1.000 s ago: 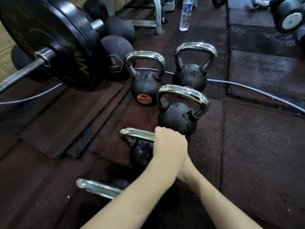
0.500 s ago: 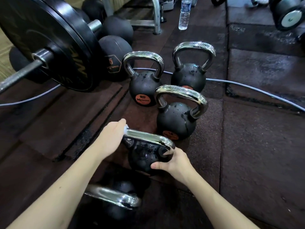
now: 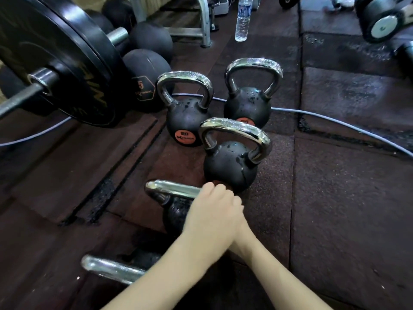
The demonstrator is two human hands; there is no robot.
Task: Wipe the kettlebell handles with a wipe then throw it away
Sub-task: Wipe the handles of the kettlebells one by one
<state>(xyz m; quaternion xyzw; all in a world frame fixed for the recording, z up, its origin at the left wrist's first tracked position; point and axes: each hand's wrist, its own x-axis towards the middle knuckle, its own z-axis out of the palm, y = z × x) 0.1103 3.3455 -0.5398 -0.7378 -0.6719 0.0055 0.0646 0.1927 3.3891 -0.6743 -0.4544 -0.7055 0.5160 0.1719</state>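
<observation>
Fingers of the left hand are curled down over the right end of the shiny silver handle of the near black round kettlebell, gripping it. No wipe shows; it may be hidden under the fingers. The right hand is tucked just behind and under the left one, mostly hidden, so I cannot tell if it is clenched or loose or what it touches. Just past the left hand's knuckles stands another black kettlebell with a wet silver handle, with water drops on its ball. Farther away from the hand stand two more. The one on the left side has an orange round label with "20" on it and a small word I cannot read. The one on the right side shows only a bit of orange label. Below the left arm, closer to the person, lies one more silver handle. Far to the left of the hand is a big black barbell plate with faint gold letters, too dim to read. Beside it sits a black rubber ball with a "5" in a six-sided mark. A clear plastic water bottle stands far ahead. A thin pale cable runs over the dark brown rubber floor mats.
</observation>
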